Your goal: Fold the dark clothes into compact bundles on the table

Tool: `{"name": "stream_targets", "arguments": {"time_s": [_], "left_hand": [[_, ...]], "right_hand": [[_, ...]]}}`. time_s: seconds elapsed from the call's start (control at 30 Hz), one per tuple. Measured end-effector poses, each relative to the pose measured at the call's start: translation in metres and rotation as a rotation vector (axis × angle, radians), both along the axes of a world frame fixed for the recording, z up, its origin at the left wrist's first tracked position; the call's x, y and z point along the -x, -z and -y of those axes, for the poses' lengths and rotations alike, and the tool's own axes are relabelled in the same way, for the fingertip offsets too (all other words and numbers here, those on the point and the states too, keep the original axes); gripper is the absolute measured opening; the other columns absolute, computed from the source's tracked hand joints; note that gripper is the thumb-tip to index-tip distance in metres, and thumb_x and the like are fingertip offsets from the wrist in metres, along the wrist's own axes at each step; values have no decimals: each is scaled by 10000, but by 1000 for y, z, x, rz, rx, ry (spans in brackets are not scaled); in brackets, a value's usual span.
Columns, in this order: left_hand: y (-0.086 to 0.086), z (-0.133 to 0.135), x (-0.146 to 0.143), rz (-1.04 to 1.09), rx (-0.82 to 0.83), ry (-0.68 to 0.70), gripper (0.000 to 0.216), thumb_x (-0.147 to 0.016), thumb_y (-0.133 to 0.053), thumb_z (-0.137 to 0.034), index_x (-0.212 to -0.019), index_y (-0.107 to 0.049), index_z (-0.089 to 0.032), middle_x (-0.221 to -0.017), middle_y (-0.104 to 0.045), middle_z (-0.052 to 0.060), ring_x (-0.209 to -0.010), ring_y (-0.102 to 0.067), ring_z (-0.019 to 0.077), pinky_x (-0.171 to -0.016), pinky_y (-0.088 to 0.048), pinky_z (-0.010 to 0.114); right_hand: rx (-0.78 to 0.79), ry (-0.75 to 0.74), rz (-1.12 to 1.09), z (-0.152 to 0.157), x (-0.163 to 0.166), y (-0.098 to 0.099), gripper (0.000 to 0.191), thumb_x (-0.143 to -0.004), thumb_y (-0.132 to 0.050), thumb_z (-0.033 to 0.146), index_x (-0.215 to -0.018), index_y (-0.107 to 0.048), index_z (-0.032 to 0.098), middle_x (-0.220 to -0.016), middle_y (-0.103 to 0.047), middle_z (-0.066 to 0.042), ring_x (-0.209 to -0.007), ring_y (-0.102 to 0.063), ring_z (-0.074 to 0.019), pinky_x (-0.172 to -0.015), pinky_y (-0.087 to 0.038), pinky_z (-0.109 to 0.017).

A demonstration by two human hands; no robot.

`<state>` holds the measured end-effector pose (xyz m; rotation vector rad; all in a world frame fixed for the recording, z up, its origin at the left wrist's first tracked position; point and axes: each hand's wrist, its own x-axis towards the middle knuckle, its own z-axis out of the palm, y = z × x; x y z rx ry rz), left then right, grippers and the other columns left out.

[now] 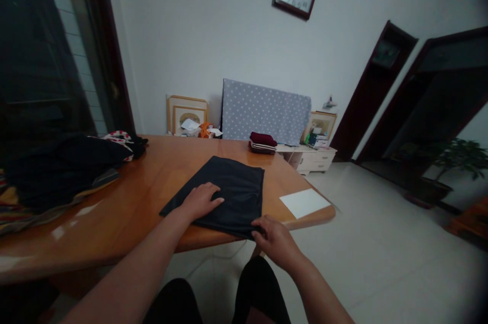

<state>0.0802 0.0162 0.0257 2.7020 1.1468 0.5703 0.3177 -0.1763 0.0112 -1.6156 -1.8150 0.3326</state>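
A dark folded garment point(232, 187) lies flat on the wooden table point(152, 182) near its front edge. My left hand point(200, 201) rests palm down on the garment's left part, fingers stretched out flat. My right hand point(275, 240) is at the garment's near right corner, fingers curled and pinching the cloth's edge.
A heap of dark and striped clothes point(57, 171) covers the table's left side. A small folded stack with a maroon piece point(262, 142) sits at the far edge. A white sheet point(304, 202) lies at the right corner. Beyond are a white cabinet point(312, 157) and tiled floor.
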Motion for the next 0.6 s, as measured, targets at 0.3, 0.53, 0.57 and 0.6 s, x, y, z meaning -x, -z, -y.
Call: {"name": "stream_targets", "arguments": {"time_s": [0.3, 0.53, 0.57, 0.6], "left_hand": [[14, 49, -4, 75, 5, 180, 463, -942, -505, -540, -1266, -643, -239, -1369, -605, 89, -1311, -504, 267, -1103, -369, 429], [9, 79, -12, 71, -20, 195, 545, -940, -463, -609, -1333, -604, -258, -1442, -550, 87, -1365, -461, 267, -1144, -321, 469], [9, 86, -14, 63, -23, 217, 575, -917, -486, -637, -1349, -589, -272, -1460, -533, 82, -1375, -448, 270, -1152, -306, 481], [9, 93, -17, 46, -20, 238, 627, -878, -523, -674, -1367, -570, -286, -1479, -511, 79, -1387, -431, 279, -1157, -292, 498]], "right_hand": [[-28, 34, 1, 11, 14, -3, 97, -840, -579, 223, -861, -674, 221, -811, -675, -1, -758, -616, -152, -675, -400, -245], [-55, 97, -160, 15, 8, 4, 276, -922, -519, 425, -851, -678, 210, -777, -678, -17, -735, -617, -164, -662, -418, -256], [-63, 108, -180, 14, 6, 7, 275, -921, -516, 426, -860, -675, 209, -779, -679, -17, -738, -617, -166, -672, -423, -261], [-64, 116, -200, 13, 4, 10, 274, -920, -513, 424, -859, -671, 209, -774, -677, -16, -734, -616, -168, -676, -427, -264]]}}
